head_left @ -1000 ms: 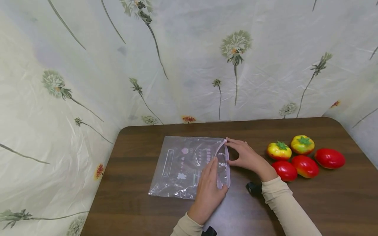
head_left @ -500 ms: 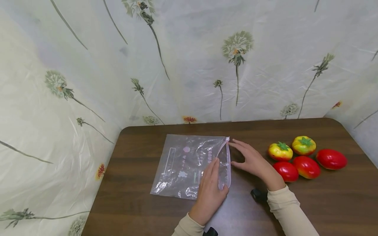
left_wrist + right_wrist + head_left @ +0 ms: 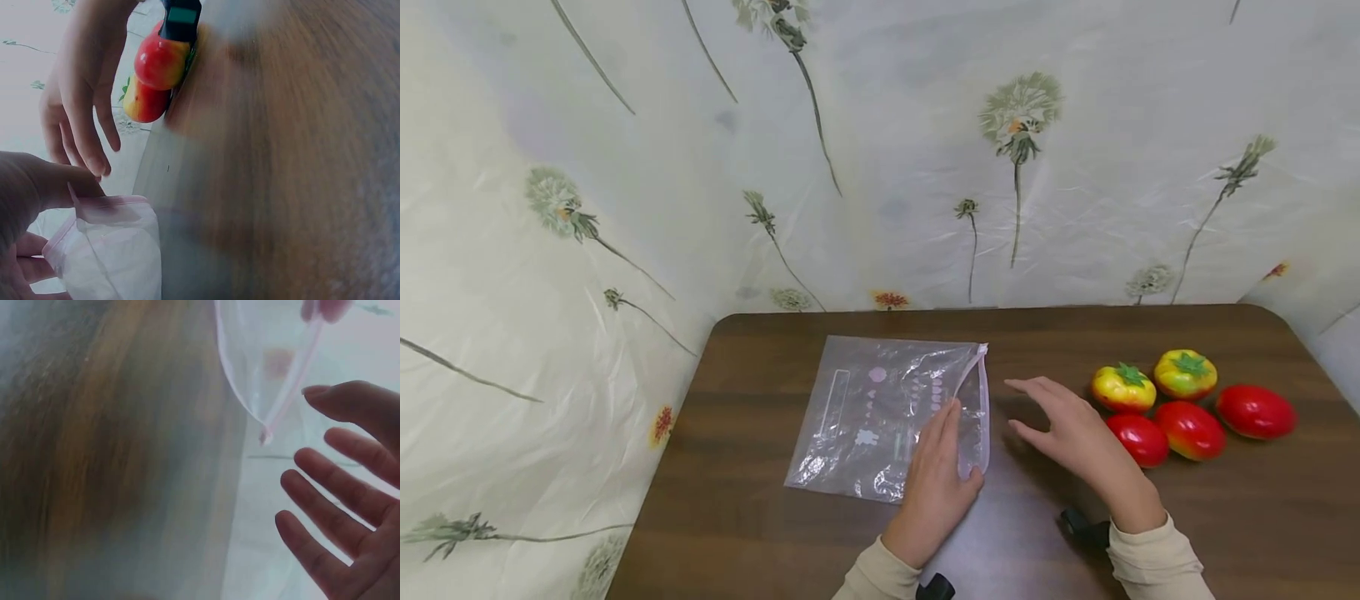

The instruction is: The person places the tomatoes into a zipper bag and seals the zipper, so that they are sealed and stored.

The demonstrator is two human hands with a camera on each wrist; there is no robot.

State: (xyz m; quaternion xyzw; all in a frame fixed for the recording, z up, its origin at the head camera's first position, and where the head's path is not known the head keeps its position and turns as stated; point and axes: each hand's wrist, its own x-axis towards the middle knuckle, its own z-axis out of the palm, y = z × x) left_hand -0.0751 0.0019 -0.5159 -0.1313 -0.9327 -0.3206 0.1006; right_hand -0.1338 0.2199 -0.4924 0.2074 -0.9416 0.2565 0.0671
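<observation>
A clear zip bag (image 3: 868,400) with pink and white prints lies flat on the table, its mouth facing right. My left hand (image 3: 934,492) holds the upper layer by the mouth, so the two pink-edged layers stand apart. The left wrist view shows the thumb at the pink rim of the bag (image 3: 122,250), with fingers on the other side. My right hand (image 3: 1075,433) hovers right of the bag, touching nothing. Its fingers are spread in the right wrist view, near the slider end of the bag (image 3: 265,434).
Right of my right hand, several glossy fruits sit close together: two yellow-red fruits (image 3: 1123,388) with green leafy caps and red ones (image 3: 1189,431). The brown wooden table (image 3: 737,417) meets a wall covering (image 3: 887,167) printed with dandelions at its far edge.
My right hand has let go of the bag's far corner and moved right, towards the fruits. My left hand keeps its hold at the mouth. The view has shifted slightly.
</observation>
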